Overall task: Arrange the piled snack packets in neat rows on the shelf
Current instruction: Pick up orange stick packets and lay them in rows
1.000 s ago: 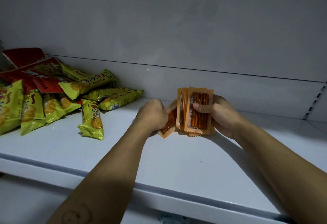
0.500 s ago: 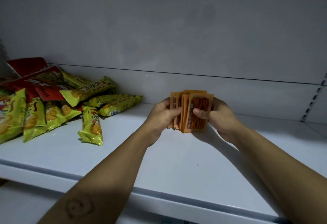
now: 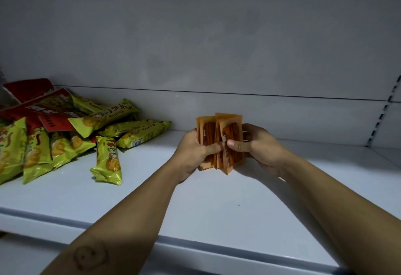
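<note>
The pale back wall (image 3: 195, 47) filled the upper half of the view, with a slotted rail (image 3: 382, 118) running up its right edge. Below it lay the white shelf (image 3: 195, 205), its front lip crossing the lower part of the view.

On the left end of the shelf sat a loose pile of snack packets (image 3: 65, 131), mostly yellow-green ones lying at mixed angles and overlapping one another, with a few red packets (image 3: 32, 88) at the back and top of the heap. One yellow-green packet (image 3: 107, 159) lay a little apart from the pile, on its near right side, pointing toward the front edge.

Both bare forearms reached in from the bottom of the view toward the middle of the shelf. The left hand (image 3: 193, 153) clasped the left side of a bundle of orange packets (image 3: 219, 142), its thumb laid across the front. The right hand (image 3: 258, 146) grasped the right side, thumb pressed on the nearest packet and fingers wrapped behind. The bundle stood upright between the two hands, near the back wall and well apart from the pile. Its lower edges were down at the shelf surface; whether they rested on it could not be told.

A small round face mark (image 3: 91, 255) showed on the left forearm.
</note>
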`<state>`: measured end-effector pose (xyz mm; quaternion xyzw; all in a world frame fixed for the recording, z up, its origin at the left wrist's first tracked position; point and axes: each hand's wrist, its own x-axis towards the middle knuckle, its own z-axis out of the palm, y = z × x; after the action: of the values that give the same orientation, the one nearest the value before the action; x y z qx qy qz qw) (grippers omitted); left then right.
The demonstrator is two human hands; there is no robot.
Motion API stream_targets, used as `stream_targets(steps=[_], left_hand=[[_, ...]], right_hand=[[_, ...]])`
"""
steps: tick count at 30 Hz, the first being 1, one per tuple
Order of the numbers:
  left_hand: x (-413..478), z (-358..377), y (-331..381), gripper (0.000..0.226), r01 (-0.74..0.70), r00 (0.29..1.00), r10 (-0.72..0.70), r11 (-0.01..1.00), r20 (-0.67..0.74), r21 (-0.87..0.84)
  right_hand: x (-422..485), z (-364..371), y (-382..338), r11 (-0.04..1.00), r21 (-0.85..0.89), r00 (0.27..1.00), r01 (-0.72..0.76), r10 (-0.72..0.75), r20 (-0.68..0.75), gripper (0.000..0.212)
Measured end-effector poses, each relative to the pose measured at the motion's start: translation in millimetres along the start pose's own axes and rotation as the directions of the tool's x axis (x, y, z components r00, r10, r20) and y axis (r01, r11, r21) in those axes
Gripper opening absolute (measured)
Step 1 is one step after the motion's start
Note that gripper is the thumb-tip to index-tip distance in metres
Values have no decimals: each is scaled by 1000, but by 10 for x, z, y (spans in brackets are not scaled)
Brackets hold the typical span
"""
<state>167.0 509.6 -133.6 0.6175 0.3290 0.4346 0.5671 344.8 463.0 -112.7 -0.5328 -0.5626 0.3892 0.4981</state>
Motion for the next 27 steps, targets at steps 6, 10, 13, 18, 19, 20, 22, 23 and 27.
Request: stream_targets(steps=[6, 10, 13, 18, 19, 20, 22, 23, 27], left_hand=[[-16, 26, 35, 29, -19, 995, 18, 1000, -99, -4], [-6, 38, 51, 21, -30, 992, 28, 999, -122, -13], [24, 33, 36, 21, -20, 989, 18, 1000, -145, -15], [32, 41, 11, 30, -3, 998, 8, 998, -70, 66], [38, 40, 3, 31, -6, 999, 10, 997, -52, 78], [36, 41, -5, 31, -10, 999, 13, 997, -36, 80], [33, 48, -12, 32, -8, 1000, 9, 999, -17, 42], [34, 50, -18, 34, -4, 1000, 5, 1000, -19, 9], [71, 32, -47, 31, 0, 999, -2, 1000, -52, -31]], right_hand=[[10, 2, 21, 999, -20, 997, 36, -37, -65, 34], [46, 41, 34, 999, -10, 985, 48, -49, -165, 19], [45, 17, 30, 999, 32, 971, 43, -34, -239, 17], [41, 0, 48, 995, 97, 977, 3, 18, -210, 19], [41, 14, 49, 994, 108, 979, 5, 17, -204, 20], [40, 27, 48, 993, 116, 980, 13, 11, -198, 21], [36, 49, 40, 991, 132, 983, 37, -12, -181, 22], [32, 55, 39, 989, 143, 985, 48, -24, -169, 23], [38, 48, 56, 985, 159, 985, 63, -36, -169, 22]])
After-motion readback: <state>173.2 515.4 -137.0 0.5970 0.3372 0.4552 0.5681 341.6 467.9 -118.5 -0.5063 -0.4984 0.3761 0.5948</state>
